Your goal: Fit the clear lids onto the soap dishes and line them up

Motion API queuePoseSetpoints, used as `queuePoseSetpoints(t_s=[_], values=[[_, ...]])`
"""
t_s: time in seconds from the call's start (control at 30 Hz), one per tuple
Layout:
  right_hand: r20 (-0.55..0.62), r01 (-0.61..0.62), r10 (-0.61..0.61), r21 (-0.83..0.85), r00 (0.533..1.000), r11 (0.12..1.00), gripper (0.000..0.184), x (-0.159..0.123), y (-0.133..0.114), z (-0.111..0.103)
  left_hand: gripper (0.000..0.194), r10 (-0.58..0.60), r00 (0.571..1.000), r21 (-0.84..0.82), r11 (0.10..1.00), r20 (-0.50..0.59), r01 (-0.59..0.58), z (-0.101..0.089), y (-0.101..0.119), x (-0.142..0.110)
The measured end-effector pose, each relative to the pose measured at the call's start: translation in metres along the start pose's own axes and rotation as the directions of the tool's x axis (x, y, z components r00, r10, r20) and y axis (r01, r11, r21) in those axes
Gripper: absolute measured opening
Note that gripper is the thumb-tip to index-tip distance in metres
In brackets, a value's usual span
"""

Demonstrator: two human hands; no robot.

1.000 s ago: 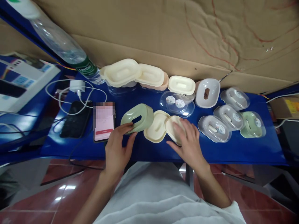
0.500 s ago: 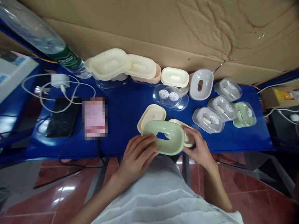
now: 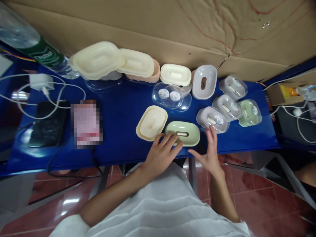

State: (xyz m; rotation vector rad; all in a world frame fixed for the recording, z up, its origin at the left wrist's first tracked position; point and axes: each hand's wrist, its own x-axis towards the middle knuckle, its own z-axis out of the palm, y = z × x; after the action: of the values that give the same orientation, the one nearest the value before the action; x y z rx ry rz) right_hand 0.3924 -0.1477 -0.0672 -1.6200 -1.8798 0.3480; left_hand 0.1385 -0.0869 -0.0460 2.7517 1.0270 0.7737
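Observation:
A pale green oval soap dish point(image 3: 184, 132) lies on the blue table point(image 3: 123, 131) near its front edge, with a cream part showing through the slot in its middle. My left hand point(image 3: 161, 154) rests its spread fingertips on the dish's left end. My right hand point(image 3: 208, 151) hovers open just right of the dish, fingers stretched out and touching nothing. A cream oval tray point(image 3: 151, 122) lies flat to the left of the green dish.
Clear-lidded grey and green dishes point(image 3: 228, 107) sit at the right. A grey dish point(image 3: 203, 81), cream lids point(image 3: 175, 74) and clear lids point(image 3: 172, 96) line the back by the cardboard wall. Left are a lit phone point(image 3: 86, 123), a dark phone point(image 3: 48, 123), a charger cable point(image 3: 39, 82) and a water bottle point(image 3: 32, 42).
The green dish, held up in both hands half a second ago, now lies on the table over the cream tray that was at the right. My right hand has let go.

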Motion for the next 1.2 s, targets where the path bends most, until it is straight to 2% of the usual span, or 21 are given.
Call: queuePoseSetpoints(t_s=[0.1,0.2,0.27,0.33,0.43,0.5,0.6,0.67,0.73,0.87,0.97,1.07,1.13,1.2], values=[[0.107,0.095,-0.086,-0.089,0.991,0.991,0.075,0.002,-0.001,0.003,0.018,0.011,1.0,0.0,1.0,0.011,-0.011,0.003,-0.003,-0.003],[0.149,0.166,-0.148,-0.116,0.978,0.979,0.058,0.005,-0.003,0.006,0.019,0.025,0.999,-0.013,1.0,0.028,-0.024,0.003,-0.006,-0.009],[0.178,0.18,-0.158,-0.12,0.971,0.976,0.056,0.006,-0.004,0.006,0.021,0.044,0.999,-0.027,0.999,0.032,-0.043,0.0,-0.007,-0.014],[0.203,0.181,-0.155,-0.117,0.967,0.976,0.055,0.008,-0.005,0.005,0.023,0.025,1.0,-0.033,0.999,-0.008,-0.025,-0.004,-0.007,-0.021],[0.204,0.18,-0.155,-0.112,0.967,0.977,0.056,0.009,-0.006,0.004,0.037,-0.157,0.982,0.01,0.987,-0.108,0.159,-0.012,-0.016,-0.032],[0.189,0.183,-0.158,-0.123,0.969,0.975,0.059,0.01,-0.006,0.006,0.045,-0.275,0.955,0.053,0.958,-0.106,0.282,-0.015,-0.029,-0.04],[0.164,0.192,-0.169,-0.137,0.972,0.972,0.061,0.014,-0.008,0.011,0.037,-0.324,0.943,0.06,0.943,-0.075,0.328,-0.021,-0.052,-0.053],[0.156,0.202,-0.181,-0.137,0.971,0.97,0.058,0.019,-0.011,0.012,0.028,-0.361,0.925,0.005,0.931,-0.115,0.364,-0.029,-0.063,-0.059],[0.161,0.208,-0.185,-0.141,0.969,0.968,0.052,0.025,-0.014,0.012,0.024,-0.448,0.88,-0.107,0.894,-0.161,0.435,-0.04,-0.067,-0.061],[0.205,0.199,-0.167,-0.149,0.965,0.969,0.052,0.04,-0.019,0.012,0.026,-0.661,0.738,-0.325,0.733,-0.132,0.598,-0.057,-0.066,-0.06],[0.162,0.193,-0.167,-0.165,0.973,0.967,0.048,0.051,-0.026,0.021,0.029,-0.726,0.671,-0.354,0.674,-0.15,0.649,-0.059,-0.076,-0.06],[0.08,0.185,-0.172,-0.205,0.982,0.961,0.042,0.059,-0.04,0.035,0.032,-0.768,0.6,-0.386,0.636,-0.225,0.669,-0.059,-0.098,-0.064],[0.083,0.19,-0.176,-0.213,0.981,0.958,0.041,0.06,-0.05,0.045,0.037,-0.78,0.576,-0.422,0.62,-0.243,0.661,-0.059,-0.113,-0.066],[0.123,0.204,-0.181,-0.218,0.976,0.954,0.038,0.058,-0.058,0.052,0.044,-0.788,0.584,-0.425,0.604,-0.194,0.674,-0.058,-0.122,-0.066]])
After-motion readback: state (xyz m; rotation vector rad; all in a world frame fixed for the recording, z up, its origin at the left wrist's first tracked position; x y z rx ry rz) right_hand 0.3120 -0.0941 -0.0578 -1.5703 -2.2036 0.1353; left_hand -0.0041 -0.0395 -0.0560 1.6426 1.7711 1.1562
